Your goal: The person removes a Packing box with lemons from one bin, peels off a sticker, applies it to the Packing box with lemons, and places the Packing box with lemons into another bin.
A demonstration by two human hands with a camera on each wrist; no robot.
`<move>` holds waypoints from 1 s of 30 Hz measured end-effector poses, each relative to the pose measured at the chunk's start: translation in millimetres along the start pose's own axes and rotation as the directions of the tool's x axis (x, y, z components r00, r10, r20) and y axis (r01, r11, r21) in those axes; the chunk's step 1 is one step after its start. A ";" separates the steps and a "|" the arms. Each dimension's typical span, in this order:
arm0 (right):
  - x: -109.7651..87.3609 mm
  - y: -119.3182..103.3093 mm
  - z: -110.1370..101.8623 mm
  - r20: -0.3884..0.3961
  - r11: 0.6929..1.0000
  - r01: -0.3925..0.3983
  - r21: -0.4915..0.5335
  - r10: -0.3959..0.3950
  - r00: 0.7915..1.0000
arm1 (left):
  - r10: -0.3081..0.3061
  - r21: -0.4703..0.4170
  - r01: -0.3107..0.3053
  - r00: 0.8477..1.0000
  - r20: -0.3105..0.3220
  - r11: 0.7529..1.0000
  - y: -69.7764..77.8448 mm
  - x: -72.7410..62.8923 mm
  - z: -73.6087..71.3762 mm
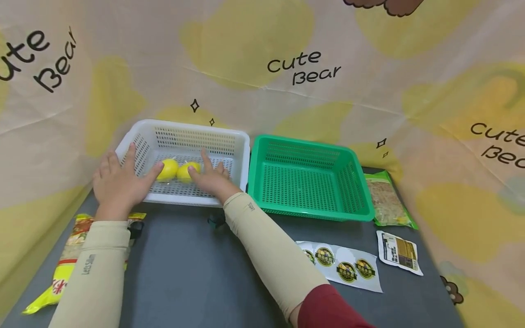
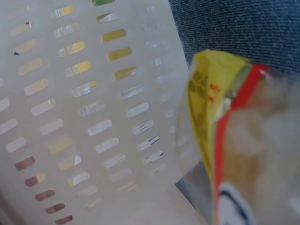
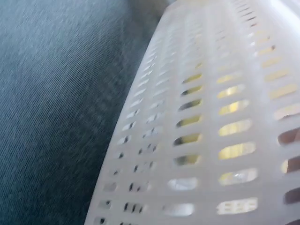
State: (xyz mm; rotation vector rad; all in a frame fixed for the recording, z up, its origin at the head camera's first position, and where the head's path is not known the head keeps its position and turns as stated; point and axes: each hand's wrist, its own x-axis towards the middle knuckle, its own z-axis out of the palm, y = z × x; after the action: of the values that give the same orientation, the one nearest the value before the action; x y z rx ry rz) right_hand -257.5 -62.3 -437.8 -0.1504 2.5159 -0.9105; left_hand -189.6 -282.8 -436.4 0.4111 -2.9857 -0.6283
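Two round yellow fruits, lemon-like and in clear wrapping, lie side by side in the white slotted basket [image 1: 242, 168]. My left hand [image 1: 123, 182] spreads its fingers over the basket's left end, with the thumb tip right at the left yellow fruit [image 1: 169, 170]. Reaching over the front rim, my right hand [image 1: 215, 182] has its fingers extended and its thumb at the right yellow fruit [image 1: 186, 173]. Both wrist views are filled by the basket's slotted wall [image 2: 93, 112], with yellow showing through the slots; neither includes the fingers.
A green basket [image 1: 307, 214] stands beside the white one. Right of it lie a green-edged food packet [image 1: 389, 200], a white-and-brown pouch [image 1: 398, 253] and a sticker sheet [image 1: 346, 269]. Under my left forearm is a yellow-and-red packet [image 1: 67, 264]. A printed cloth [image 1: 262, 105] hangs close behind.
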 end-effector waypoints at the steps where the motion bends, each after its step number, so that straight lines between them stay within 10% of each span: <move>1: 1.0 -0.8 0.5 0.004 1.000 -0.013 -0.018 0.013 1.000 | -0.001 -0.001 0.001 1.000 0.000 1.000 -0.3 0.1 -0.4; 14: 9.7 -3.6 1.9 0.065 0.978 0.190 0.091 -0.197 0.978 | -0.016 0.016 0.016 1.000 0.009 1.000 -4.4 2.2 -6.8; 30: 4.4 0.3 -3.9 -0.151 0.970 0.125 0.208 -0.095 0.984 | -0.015 0.005 0.015 1.000 0.011 1.000 1.8 -0.6 -1.9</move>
State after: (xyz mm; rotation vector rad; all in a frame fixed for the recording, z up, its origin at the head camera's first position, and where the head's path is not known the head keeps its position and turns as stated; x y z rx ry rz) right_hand -263.2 -60.9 -437.0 -0.1634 2.5332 -1.2739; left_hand -189.3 -281.7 -433.9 0.4323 -2.9981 -0.6271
